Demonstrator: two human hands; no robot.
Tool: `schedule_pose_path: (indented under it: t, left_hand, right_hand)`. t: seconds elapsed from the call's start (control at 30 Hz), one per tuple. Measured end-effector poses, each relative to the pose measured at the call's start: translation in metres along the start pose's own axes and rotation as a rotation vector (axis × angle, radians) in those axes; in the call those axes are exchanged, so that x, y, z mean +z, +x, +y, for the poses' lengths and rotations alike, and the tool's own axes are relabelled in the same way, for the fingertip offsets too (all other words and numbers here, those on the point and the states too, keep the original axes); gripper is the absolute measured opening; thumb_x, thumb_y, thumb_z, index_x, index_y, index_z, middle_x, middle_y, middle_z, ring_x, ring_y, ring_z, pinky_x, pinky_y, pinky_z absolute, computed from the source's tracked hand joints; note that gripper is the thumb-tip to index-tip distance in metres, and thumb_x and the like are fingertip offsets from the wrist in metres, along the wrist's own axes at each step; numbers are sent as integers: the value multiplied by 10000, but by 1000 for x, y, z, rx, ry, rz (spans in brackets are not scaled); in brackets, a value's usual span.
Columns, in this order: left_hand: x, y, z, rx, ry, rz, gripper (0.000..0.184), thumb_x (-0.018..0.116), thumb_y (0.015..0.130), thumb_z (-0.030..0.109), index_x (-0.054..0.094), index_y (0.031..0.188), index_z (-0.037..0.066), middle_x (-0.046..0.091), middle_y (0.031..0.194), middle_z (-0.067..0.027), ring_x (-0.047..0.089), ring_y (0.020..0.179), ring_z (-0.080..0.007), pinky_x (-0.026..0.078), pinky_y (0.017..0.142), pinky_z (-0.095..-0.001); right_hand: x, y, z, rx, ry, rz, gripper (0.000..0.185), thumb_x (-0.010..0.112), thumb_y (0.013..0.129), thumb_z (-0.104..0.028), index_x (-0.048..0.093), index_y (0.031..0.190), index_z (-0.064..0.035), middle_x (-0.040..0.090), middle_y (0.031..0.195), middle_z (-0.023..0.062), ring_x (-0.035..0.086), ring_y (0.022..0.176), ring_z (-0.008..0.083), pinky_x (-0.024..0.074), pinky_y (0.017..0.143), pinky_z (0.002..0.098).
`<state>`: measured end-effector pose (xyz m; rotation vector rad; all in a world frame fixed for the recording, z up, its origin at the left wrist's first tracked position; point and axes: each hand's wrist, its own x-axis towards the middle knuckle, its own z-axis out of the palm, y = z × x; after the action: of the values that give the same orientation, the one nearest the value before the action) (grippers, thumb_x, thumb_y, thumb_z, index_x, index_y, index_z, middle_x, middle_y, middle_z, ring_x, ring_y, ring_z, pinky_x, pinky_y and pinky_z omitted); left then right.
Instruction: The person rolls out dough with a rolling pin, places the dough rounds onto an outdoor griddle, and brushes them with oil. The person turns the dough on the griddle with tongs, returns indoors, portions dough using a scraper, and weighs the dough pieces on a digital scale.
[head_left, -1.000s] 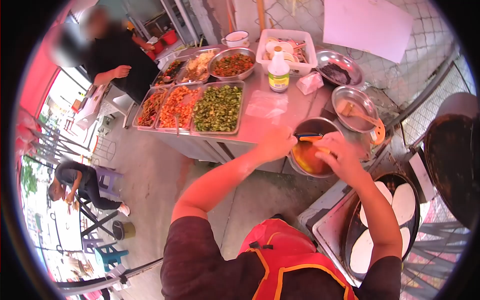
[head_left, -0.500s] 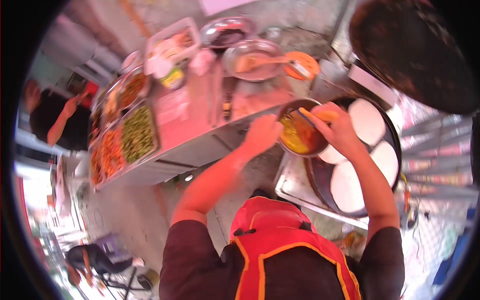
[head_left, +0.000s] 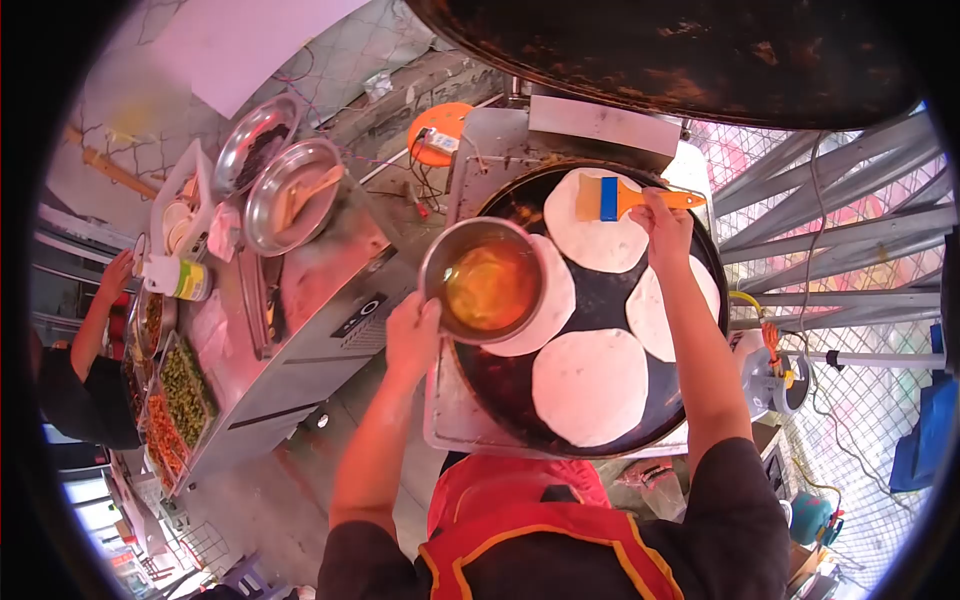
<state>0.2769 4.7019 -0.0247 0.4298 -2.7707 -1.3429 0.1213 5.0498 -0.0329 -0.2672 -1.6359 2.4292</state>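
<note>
We see a wide dark lid (head_left: 680,60) beyond the round black griddle (head_left: 600,300) in front of us. Four pale flatbreads (head_left: 590,387) lie on the griddle, one at the far side, one at the near side, one to each side. Our metal bowl (head_left: 437,265) of yellow-orange liquid (head_left: 490,288) is over the griddle's left edge, partly hiding the left flatbread; our left hand (head_left: 413,335) grips its side, fingers closed. Our right hand (head_left: 665,225) has its fingers closed round the handle of the brush (head_left: 625,200), whose bristles are over the far flatbread; we cannot tell whether they touch.
</note>
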Motion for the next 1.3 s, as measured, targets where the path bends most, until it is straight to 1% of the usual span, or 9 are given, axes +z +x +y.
schedule_pose_path:
  t: [0.1, 0.33, 0.43, 0.7, 0.8, 0.9, 0.97, 1.13, 1.3]
  left_hand:
    - [4, -12, -9, -81, -167, 97, 220, 534, 890, 179, 542, 817, -29, 473, 621, -88, 493, 606, -132, 418, 581, -325]
    - [-13, -30, -10, -180, -372, 217, 183, 511, 914, 127, 573, 837, -27, 509, 668, 6, 459, 613, -70, 415, 562, -252]
    - [-18, -37, -10, -216, -385, 227, 176, 508, 916, 123, 590, 869, -26, 522, 688, 12, 454, 619, -57, 407, 566, -236]
    - [-25, -51, -15, -255, -356, 220, 182, 503, 920, 127, 593, 882, -27, 514, 701, 28, 437, 629, -46, 392, 566, -224]
    - [-29, -52, -2, -267, -390, 223, 189, 504, 920, 132, 589, 871, -29, 508, 691, 33, 434, 629, -47, 392, 568, -226]
    - [-30, -56, -3, -252, -372, 219, 199, 503, 922, 138, 588, 873, -35, 517, 689, 35, 439, 628, -50, 394, 572, -230]
    - [-31, -57, -7, -242, -385, 220, 205, 502, 923, 142, 588, 876, -39, 525, 691, 33, 442, 629, -51, 395, 576, -230]
    - [-36, -62, -14, -255, -398, 212, 200, 501, 922, 140, 591, 875, -32, 523, 687, 26, 448, 621, -54, 395, 563, -232]
    - [-41, -63, -14, -242, -352, 228, 205, 520, 912, 152, 580, 817, -20, 501, 650, 21, 445, 604, -56, 383, 530, -247]
  right_hand:
    - [-31, 53, 50, 6, -224, 62, 178, 622, 880, -130, 614, 942, 37, 634, 746, 85, 623, 590, 125, 550, 578, 246]
    - [-102, 115, 76, -159, -623, 113, 174, 607, 892, -160, 637, 885, 11, 635, 707, 60, 612, 577, 107, 508, 519, 238]
    - [-95, 123, 33, -332, -1311, 251, 199, 563, 874, -219, 633, 888, -33, 643, 754, 152, 643, 660, 291, 504, 587, 402]
    - [53, 30, 116, -906, -1349, -564, 141, 547, 780, -118, 575, 915, -92, 545, 957, 133, 585, 864, 310, 500, 700, 416]
    - [47, -23, 86, -608, -1167, -599, 195, 595, 777, -82, 600, 972, -81, 593, 998, 131, 616, 863, 278, 516, 710, 395]
    - [-15, -5, 78, -111, -825, -244, 176, 592, 886, -177, 635, 915, -8, 671, 816, 129, 665, 768, 233, 513, 627, 336]
    - [-95, 37, 86, -358, -848, -124, 250, 599, 899, -230, 656, 866, 11, 654, 711, 99, 628, 586, 112, 493, 488, 288]
    - [-90, 57, 17, -619, -1383, 31, 151, 575, 886, -177, 633, 907, -39, 587, 798, 181, 604, 669, 354, 490, 596, 425]
    - [-41, 0, 78, -721, -1253, -490, 222, 565, 777, -79, 582, 998, -89, 593, 1018, 127, 594, 921, 317, 518, 726, 421]
